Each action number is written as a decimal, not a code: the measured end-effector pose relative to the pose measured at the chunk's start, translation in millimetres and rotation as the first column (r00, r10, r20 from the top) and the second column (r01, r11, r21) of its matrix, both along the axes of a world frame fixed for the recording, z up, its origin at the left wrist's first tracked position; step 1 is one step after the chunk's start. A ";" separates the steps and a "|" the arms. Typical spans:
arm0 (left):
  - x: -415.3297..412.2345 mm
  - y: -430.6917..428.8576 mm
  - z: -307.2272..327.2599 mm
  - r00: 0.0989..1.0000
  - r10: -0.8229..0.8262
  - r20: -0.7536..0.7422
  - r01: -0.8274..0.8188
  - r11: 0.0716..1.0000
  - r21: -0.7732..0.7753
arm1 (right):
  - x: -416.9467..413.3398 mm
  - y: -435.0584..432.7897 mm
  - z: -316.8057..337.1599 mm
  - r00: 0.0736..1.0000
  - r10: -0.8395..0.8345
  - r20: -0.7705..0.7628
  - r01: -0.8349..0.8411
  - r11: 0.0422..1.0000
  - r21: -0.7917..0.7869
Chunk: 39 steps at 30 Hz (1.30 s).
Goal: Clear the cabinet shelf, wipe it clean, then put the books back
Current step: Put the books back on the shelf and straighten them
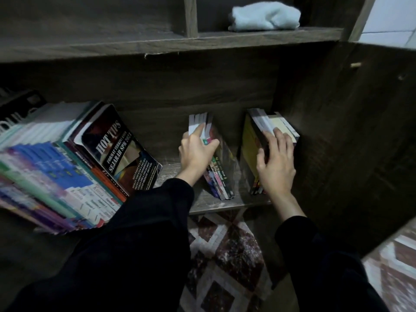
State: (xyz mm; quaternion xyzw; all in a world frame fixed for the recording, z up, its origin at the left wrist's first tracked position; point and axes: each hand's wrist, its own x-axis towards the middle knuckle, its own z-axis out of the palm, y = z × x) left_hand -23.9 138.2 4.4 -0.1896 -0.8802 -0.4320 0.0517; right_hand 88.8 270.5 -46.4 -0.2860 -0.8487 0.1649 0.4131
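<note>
Found two book bundles on the shelf (216, 204): middle bundle (219, 174) leaning, right bundle (252, 152) beside the cabinet wall (337, 131). Judged slippage likely: thin covers, gripped only at top, could fan and drop. Noted left hand (195, 152) curled round the middle bundle, forefinger extended; right hand (275, 161) hooked over the right bundle, thumb on cover.

The shelf (216, 204) is dark brown wood grain, and above it lies a pale blue cloth (265, 16). At the shelf's left end a black book (117, 149) with white lettering leans on a row of books (45, 176) in blue, teal, purple and white; at its middle thin books (219, 179) show green and pink spines, and at its right end stands a yellow book (248, 145). Below the shelf the floor (225, 255) bears a brown-and-white diamond pattern.
</note>
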 end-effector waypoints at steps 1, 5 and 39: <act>-3.8 -9.7 -1.2 1.000 0.021 0.016 -0.021 1.000 0.019 | 0.1 0.2 -0.1 1.000 0.001 -0.004 -0.001 1.000 0.010; -17.8 -51.8 -4.2 0.996 0.085 0.038 -0.086 0.996 0.034 | 1.1 -0.5 0.1 1.000 -0.005 -0.005 0.005 1.000 0.028; -47.1 -136.2 -79.1 0.704 -0.703 -0.098 -0.246 -0.112 -0.963 | -4.6 -4.8 -2.8 1.000 -0.025 -0.014 0.025 0.998 0.055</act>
